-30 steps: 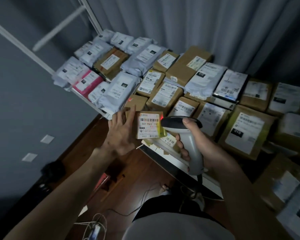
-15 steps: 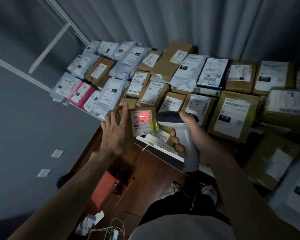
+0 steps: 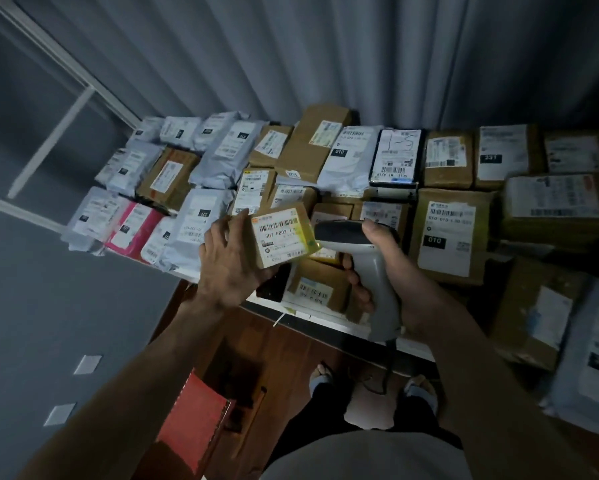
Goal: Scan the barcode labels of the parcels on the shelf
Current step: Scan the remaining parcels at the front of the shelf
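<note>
My left hand [image 3: 227, 263] holds a small cardboard parcel [image 3: 280, 237] lifted above the shelf's front edge, its white barcode label facing up toward me. My right hand [image 3: 391, 271] grips a grey handheld barcode scanner [image 3: 363, 258] by the handle, with the scanner head right beside the parcel's right edge. No red scan line shows on the label. The white shelf [image 3: 329, 318] is packed with several brown boxes and grey mailer bags, each with a white label.
A pink mailer [image 3: 135, 226] lies at the shelf's front left. A large box marked 010 [image 3: 447, 237] stands just right of the scanner. More parcels pile up at the far right [image 3: 540, 313]. Below are a wooden floor, a red object [image 3: 194, 420] and my feet.
The red scan line that lay on the label half a second ago is gone. My left hand has tilted the parcel and lifted it slightly; the view has shifted left and down.
</note>
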